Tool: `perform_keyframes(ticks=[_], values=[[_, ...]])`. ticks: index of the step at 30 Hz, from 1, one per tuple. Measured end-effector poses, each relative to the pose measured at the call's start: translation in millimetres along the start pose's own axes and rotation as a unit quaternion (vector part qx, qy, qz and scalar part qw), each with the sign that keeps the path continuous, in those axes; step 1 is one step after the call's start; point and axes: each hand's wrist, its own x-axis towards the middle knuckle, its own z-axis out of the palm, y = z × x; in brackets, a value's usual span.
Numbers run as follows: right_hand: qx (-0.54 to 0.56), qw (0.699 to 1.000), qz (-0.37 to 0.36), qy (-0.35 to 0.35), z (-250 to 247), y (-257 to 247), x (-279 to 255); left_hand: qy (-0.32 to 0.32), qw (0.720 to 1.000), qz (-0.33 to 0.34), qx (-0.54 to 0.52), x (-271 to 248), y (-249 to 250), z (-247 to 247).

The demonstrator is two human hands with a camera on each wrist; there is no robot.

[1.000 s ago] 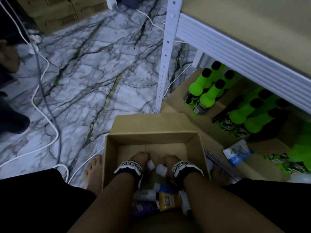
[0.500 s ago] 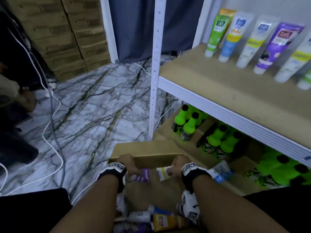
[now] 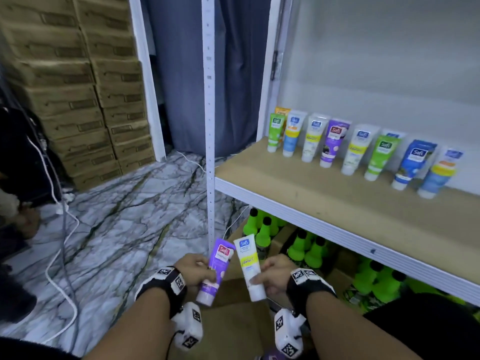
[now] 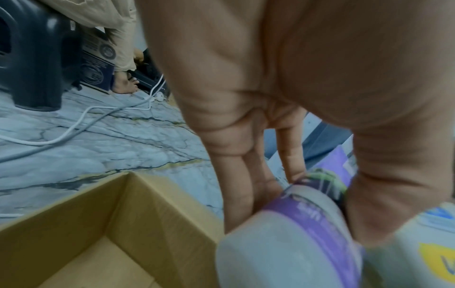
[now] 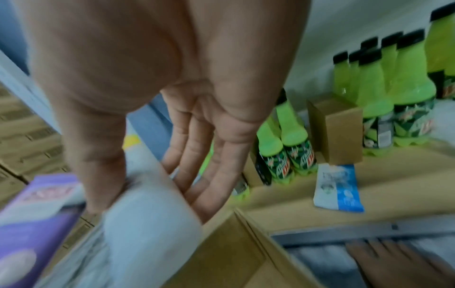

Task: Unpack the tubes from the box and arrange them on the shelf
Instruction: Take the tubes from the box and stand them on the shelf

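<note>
**Fingers clamped on two tubes above the box**

Fingers [image 4: 241,187] of the left hand [image 3: 193,270] curl round a purple tube [image 3: 215,271], thumb pressing its other side, cap end pointing down. Beside it the right hand [image 3: 272,275] pinches a white-and-yellow tube [image 3: 249,268] between thumb and nearly straight fingers [image 5: 209,175], also cap down. Both tubes are held close together, just apart, over the open cardboard box [image 4: 118,233] on the near floor. To the far right, on the tan shelf [image 3: 324,203], a row of tubes [image 3: 358,149] stands on their caps against the back wall. Under that shelf stand green bottles [image 5: 384,93], and a blue-and-white packet [image 5: 337,187] lies near them. White cables [image 3: 62,229] trail across the marble floor on the left.
</note>
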Motion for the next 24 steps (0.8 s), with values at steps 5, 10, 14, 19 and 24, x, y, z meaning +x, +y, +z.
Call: perform_keyframes(ticks=[5,10,14,19,24], values=[[0.001,0.997,-0.071,-0.011,-37.8,-31.1,-28.3,-0.045,0.996,0.057,-0.043,-32.1,68.7,14.3],[0.015,0.993,-0.121,-0.008,-86.0,-60.0,-58.2,-0.083,0.985,0.142,-0.058,-45.4,126.7,30.5],[0.03,0.989,-0.144,0.021,-126.2,-80.1,-84.1,-0.11,0.972,0.199,-0.066,-52.6,176.1,47.4],[0.054,0.982,-0.153,0.094,-186.8,-86.1,-110.6,-0.133,0.951,0.28,-0.022,-55.1,235.9,78.8],[0.044,0.976,-0.151,0.149,-244.3,-76.4,-132.6,-0.173,0.933,0.315,0.018,-51.8,286.6,123.6]])
